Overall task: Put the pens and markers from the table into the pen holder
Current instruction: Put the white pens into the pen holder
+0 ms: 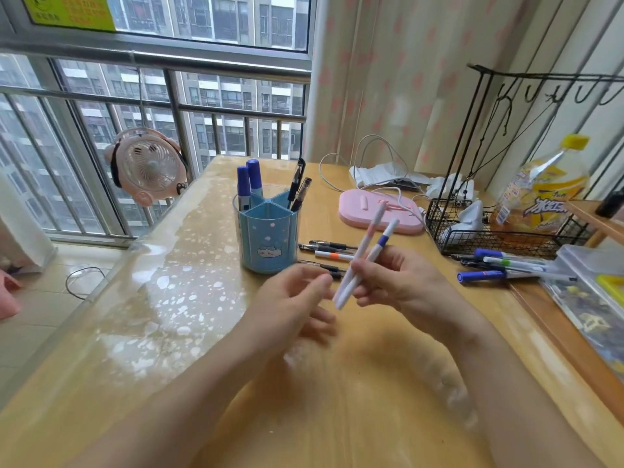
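Note:
A blue pen holder (268, 238) with compartments stands mid-table; two blue markers (249, 182) and two black pens (299, 187) stick out of it. My right hand (401, 282) grips two white pens (363, 256), one with a pink band, one with a blue band, tilted up to the right. My left hand (290, 305) hovers just left of their lower ends, fingers apart, holding nothing. Loose pens (332, 251) lie right of the holder. More pens and markers (496, 266) lie at the right.
A pink stand (358, 207) with white cables sits behind the pens. At the right stand a black wire rack (499, 238), a yellow bottle (543, 194) and a clear plastic box (594, 282). A pink fan (148, 165) hangs by the window.

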